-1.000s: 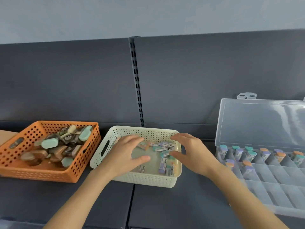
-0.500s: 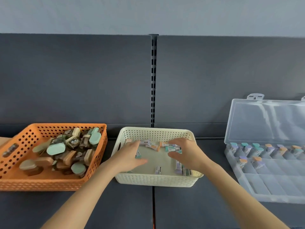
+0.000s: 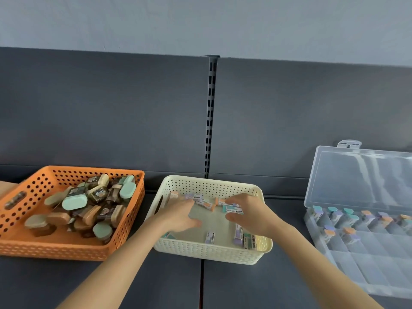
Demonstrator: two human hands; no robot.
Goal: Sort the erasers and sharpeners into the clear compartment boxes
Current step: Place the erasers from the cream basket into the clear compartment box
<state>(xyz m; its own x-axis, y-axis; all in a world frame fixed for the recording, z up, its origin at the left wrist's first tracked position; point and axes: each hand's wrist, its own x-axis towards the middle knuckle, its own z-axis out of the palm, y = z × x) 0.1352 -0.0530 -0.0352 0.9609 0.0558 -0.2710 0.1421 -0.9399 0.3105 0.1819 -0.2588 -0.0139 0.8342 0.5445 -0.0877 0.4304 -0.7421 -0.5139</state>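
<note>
A cream basket [image 3: 209, 253] at the centre holds several small erasers, among them a purple one [image 3: 209, 237]. Both my hands are inside it. My left hand [image 3: 178, 216] reaches over the back left, its fingertips on the erasers there and its thumb spread apart. My right hand [image 3: 253, 216] pinches a teal eraser [image 3: 233, 209] between fingers and thumb. An orange basket [image 3: 44, 250] on the left is piled with sharpeners [image 3: 74, 201] in green and brown. The clear compartment box [image 3: 367, 270] lies open on the right, with several erasers [image 3: 334, 216] standing in its back rows.
The box's lid [image 3: 361, 175] leans back against the dark rear panel. A slotted upright [image 3: 209, 117] runs down that panel behind the cream basket. Everything stands on a dark shelf surface [image 3: 174, 284].
Both hands have gone deeper into the cream basket, toward its back. My right fingers have closed on a teal eraser. The view has shifted, so the baskets sit further right.
</note>
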